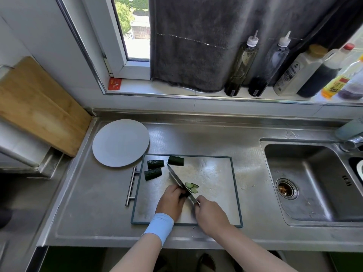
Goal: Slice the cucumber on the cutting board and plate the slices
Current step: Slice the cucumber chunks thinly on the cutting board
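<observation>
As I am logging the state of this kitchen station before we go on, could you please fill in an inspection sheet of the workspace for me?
Surface: steel counter, with a metal cutting board lying flat on it.
Job's things: three cucumber chunks at the board's far left; a few slices beside the knife; white plate off the board's far left corner, no slices on it yet.
Clutter: wooden board leaning at far left; red packet on the sill.
Hands: left hand holds a cucumber piece; right hand grips the knife.
Cables: nothing seen.
Surroundings: sink to the right; bottles and a grey towel along the sill.
</observation>
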{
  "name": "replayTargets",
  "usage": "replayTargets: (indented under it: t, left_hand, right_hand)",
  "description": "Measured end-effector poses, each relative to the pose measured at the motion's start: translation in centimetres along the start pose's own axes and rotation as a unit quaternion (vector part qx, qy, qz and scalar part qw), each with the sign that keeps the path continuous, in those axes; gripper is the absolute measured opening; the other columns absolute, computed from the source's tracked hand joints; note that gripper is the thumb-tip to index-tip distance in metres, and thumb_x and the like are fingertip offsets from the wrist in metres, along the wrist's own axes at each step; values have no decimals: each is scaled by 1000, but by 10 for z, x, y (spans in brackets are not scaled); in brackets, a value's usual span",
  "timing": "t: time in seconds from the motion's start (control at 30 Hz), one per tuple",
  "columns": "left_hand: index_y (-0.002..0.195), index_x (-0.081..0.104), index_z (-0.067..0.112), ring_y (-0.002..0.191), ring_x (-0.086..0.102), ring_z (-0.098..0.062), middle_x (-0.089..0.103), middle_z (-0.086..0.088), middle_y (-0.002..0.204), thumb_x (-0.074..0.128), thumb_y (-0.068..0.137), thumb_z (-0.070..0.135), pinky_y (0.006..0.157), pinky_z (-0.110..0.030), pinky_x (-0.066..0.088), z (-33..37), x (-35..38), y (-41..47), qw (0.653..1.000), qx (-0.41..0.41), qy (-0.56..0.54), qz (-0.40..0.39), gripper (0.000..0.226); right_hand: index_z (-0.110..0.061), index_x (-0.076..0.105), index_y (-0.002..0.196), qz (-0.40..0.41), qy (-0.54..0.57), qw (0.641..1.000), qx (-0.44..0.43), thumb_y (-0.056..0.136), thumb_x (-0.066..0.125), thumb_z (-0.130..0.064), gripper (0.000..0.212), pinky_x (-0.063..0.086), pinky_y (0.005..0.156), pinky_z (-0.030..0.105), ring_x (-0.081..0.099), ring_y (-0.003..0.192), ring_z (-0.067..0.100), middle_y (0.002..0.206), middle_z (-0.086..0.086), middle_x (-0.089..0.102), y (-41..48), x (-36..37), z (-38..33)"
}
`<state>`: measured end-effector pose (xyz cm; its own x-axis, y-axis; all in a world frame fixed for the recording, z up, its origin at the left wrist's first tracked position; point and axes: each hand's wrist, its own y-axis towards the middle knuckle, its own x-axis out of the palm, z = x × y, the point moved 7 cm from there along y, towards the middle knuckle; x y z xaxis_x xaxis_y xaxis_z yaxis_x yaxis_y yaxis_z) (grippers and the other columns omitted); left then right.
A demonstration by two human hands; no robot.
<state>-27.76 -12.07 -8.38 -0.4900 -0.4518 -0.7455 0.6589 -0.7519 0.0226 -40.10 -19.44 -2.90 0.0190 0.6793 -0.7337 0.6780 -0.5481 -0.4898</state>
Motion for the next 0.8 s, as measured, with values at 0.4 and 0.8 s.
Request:
replayTargets:
  t: [0.4,0.8]
  left_hand:
    - [93,68,17,91,50,-11,60,3,98,68,81,14,67,-25,50,5,-2,-3,998,55,8,17,12]
    - [90,69,17,91,57,-12,62,2,97,70,80,15,77,-15,42,0,-1,-3,1000,21,-16,10,10]
  right_hand:
    - [-20,60,104,-3,7,1000,2,101,37,-31,26,48,71,35,61,86,27,96,6,69,3,-1,0]
    - [-23,57,97,23,-18,999,-17,102,34,-33,26,44,62,35,59,73,22,82,0,65,-17,-4,1]
